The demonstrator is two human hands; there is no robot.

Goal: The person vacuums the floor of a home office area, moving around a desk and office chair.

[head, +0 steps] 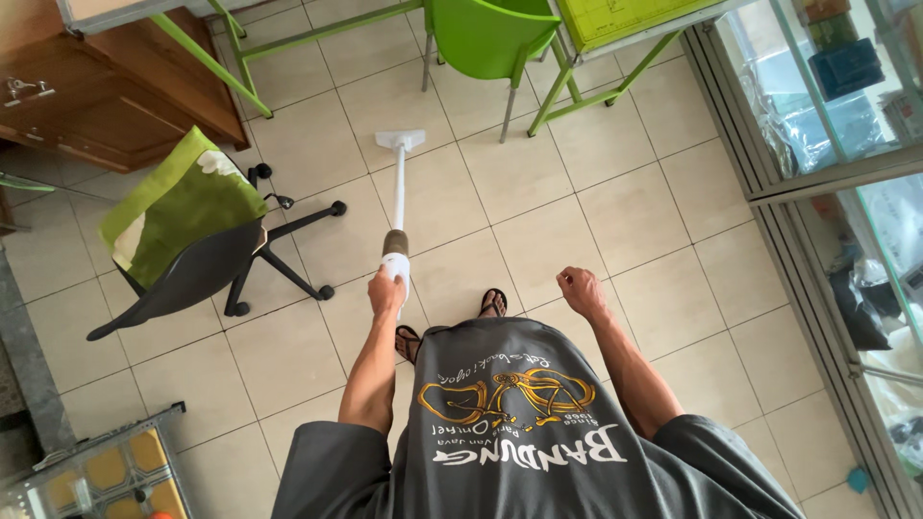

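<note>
1. Left hand (pixel 386 288): fingers wrapped tight around the upper end of the white stick vacuum (pixel 397 216), arm stretched forward and down from the grey shirt (pixel 519 423).
2. Stick vacuum: its white tube runs from the hand away from the person across the tiled floor (pixel 596 202); the flat white floor head (pixel 400 140) rests on the tiles at the far end. A tan-coloured section sits on the body just beyond the gripping hand.
3. Right hand (pixel 580 288): curled into a loose fist, holding nothing, well apart from the vacuum on the side opposite the office chair.
4. Feet in sandals (pixel 493 302): visible between the two hands, just behind the vacuum's handle.
5. Black office chair (pixel 207 264): stands beside the vacuum, its wheeled base near the tube; a green-and-white cushion (pixel 178 202) lies on its seat.
6. Green plastic chair (pixel 490 38): stands beyond the vacuum's floor head, between green-legged tables (pixel 625 24).
7. Wooden cabinet (pixel 106 91): beyond the office chair, far from the vacuum.
8. Glass display case (pixel 827 106): well apart from the vacuum, past the right hand.
</note>
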